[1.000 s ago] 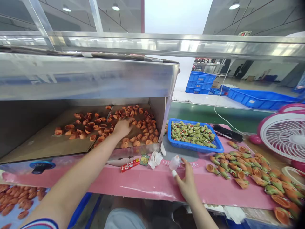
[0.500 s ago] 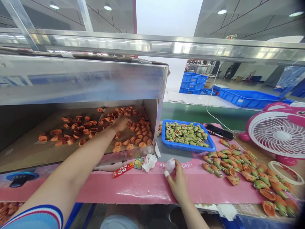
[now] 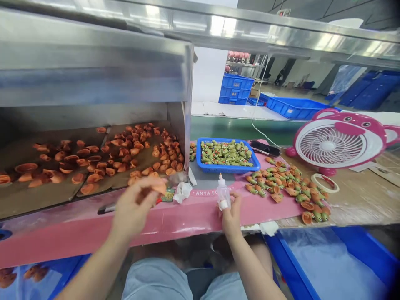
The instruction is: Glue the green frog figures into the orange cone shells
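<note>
My left hand (image 3: 133, 208) is closed on a small orange cup-shaped piece (image 3: 160, 186), pinched at the fingertips in front of the metal box. My right hand (image 3: 231, 212) grips a small clear squeeze bottle (image 3: 223, 191), upright with its narrow tip on top. Many loose orange pieces (image 3: 71, 158) lie on the floor of the metal box (image 3: 93, 75). A blue basket (image 3: 229, 168) full of small green figures (image 3: 225, 153) stands beyond the bottle. On the right, joined green and orange pieces (image 3: 281, 181) are spread over the pink mat.
Crumpled white tissue (image 3: 183, 191) lies between my hands. A pink bear-faced fan (image 3: 331, 141) stands at the right, by a tape roll (image 3: 325, 183) and a black object (image 3: 265, 148). Below the table edge is a blue bin (image 3: 290, 266). The metal box wall rises at the left.
My left hand has come out of the metal box with an orange piece. My right hand has turned the bottle so it points up. The view has shifted right and downward.
</note>
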The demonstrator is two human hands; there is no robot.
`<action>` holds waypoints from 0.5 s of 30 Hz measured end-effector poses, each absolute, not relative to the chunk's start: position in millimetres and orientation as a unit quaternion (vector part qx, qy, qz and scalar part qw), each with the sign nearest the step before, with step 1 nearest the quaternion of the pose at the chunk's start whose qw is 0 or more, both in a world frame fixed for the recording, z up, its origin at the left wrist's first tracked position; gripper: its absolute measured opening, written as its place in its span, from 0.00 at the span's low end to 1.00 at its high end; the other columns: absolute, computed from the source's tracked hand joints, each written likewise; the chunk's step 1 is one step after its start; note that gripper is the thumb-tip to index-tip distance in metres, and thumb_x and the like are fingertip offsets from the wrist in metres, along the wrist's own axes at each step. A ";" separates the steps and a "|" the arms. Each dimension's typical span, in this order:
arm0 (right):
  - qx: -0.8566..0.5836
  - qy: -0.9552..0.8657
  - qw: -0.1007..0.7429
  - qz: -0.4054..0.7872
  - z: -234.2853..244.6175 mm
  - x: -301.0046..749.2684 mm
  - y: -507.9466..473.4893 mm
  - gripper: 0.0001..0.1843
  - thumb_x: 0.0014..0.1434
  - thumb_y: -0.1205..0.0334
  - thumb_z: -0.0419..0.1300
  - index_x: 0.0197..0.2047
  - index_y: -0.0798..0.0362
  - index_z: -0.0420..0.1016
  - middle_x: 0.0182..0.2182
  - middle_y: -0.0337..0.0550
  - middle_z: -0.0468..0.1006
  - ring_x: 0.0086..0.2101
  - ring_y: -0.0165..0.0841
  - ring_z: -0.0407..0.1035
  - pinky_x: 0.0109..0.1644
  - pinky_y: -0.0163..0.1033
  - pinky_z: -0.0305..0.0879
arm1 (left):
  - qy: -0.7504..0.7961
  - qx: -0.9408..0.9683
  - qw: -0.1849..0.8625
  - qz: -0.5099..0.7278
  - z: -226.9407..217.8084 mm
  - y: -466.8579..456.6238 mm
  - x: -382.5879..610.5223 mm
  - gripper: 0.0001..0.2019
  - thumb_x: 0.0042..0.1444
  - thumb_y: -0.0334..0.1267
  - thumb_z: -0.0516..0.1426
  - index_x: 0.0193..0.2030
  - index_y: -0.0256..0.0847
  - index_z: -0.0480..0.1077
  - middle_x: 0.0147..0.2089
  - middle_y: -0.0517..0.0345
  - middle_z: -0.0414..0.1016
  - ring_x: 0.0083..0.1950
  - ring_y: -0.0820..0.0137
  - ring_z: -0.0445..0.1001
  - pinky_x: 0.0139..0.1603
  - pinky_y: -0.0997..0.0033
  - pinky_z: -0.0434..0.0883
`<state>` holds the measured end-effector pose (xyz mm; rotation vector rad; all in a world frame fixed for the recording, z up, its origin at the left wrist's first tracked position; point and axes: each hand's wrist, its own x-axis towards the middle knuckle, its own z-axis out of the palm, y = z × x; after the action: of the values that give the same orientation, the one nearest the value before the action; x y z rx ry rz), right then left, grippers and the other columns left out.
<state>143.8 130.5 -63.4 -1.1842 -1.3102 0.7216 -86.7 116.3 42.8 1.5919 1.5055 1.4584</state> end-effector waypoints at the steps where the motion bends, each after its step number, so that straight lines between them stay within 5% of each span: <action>1: -0.507 -0.543 0.591 0.315 -59.9 147.8 122.6 0.15 0.57 0.57 0.47 0.46 0.53 0.51 0.21 0.31 0.62 0.16 0.24 0.57 0.20 0.31 0.58 | 0.549 0.563 0.308 0.536 30.7 96.2 -74.7 0.06 0.50 0.38 0.55 0.36 0.41 0.67 0.39 0.54 0.72 0.33 0.71 0.70 0.29 0.75 0.68; 4: -0.513 -0.497 0.625 0.316 -46.3 166.7 97.6 0.17 0.53 0.55 0.52 0.44 0.54 0.58 0.22 0.34 0.65 0.18 0.24 0.60 0.21 0.31 0.58 | 0.520 0.454 0.492 0.531 -2.8 50.8 -41.6 0.07 0.53 0.39 0.53 0.38 0.41 0.67 0.27 0.59 0.70 0.20 0.77 0.64 0.18 0.79 0.63; 6: -0.515 -0.468 0.650 0.305 -35.4 181.8 83.0 0.15 0.52 0.55 0.54 0.42 0.54 0.62 0.24 0.36 0.66 0.19 0.25 0.61 0.22 0.32 0.59 | 0.501 0.394 0.565 0.525 -16.5 34.5 -25.7 0.07 0.53 0.38 0.53 0.38 0.42 0.67 0.26 0.60 0.71 0.20 0.76 0.66 0.19 0.77 0.65; 15: -0.514 -0.483 0.667 0.241 0.1 206.2 37.9 0.19 0.49 0.50 0.57 0.39 0.54 0.65 0.25 0.40 0.64 0.23 0.30 0.61 0.26 0.37 0.59 | 0.456 0.403 0.607 0.512 -5.0 35.7 1.6 0.13 0.49 0.31 0.56 0.43 0.44 0.63 0.33 0.60 0.73 0.29 0.75 0.72 0.30 0.75 0.70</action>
<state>206.2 37.9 0.1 -1.1588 -1.0890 0.5436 1.6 35.7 -5.0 0.9307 1.0543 1.1836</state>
